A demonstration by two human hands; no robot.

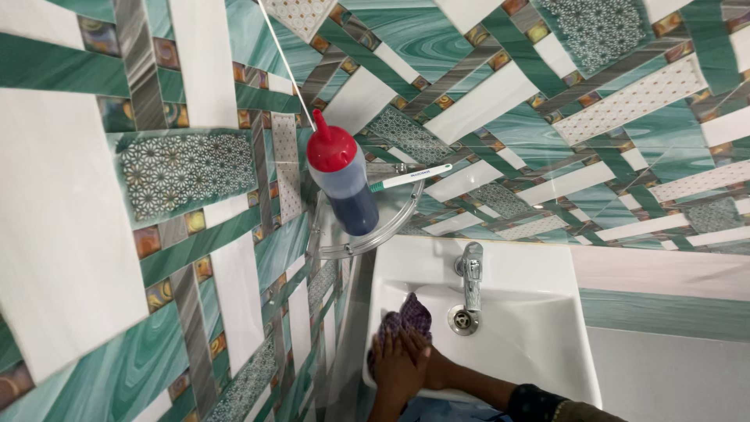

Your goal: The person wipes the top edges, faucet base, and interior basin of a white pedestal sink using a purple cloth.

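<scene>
Your two hands are low in the view, at the near left part of the white sink [547,312], and they lie one on the other over a dark purple cloth [408,319]. The upper hand [398,361] is spread flat, fingers stretched toward the cloth, so it presses and does not clench; I judge this lets the weight of the arm go into the cloth. Which hand is the left and which the right I cannot tell, because they overlap, and only one forearm with a dark sleeve [539,402] comes in clearly from the right. The lower hand is mostly hidden, so I cannot say if it grasps the cloth or only rests on it. The cloth is bunched against the left inner wall of the basin, just left of the metal tap [471,275] and the drain [462,319]. Farther away, a glass corner shelf [375,234] carries a bottle with a red cap [342,181] and dark liquid, and beside it lies a toothbrush [409,178], both kept off the wet sink. Green and white tiles [195,180] cover the walls around.
</scene>
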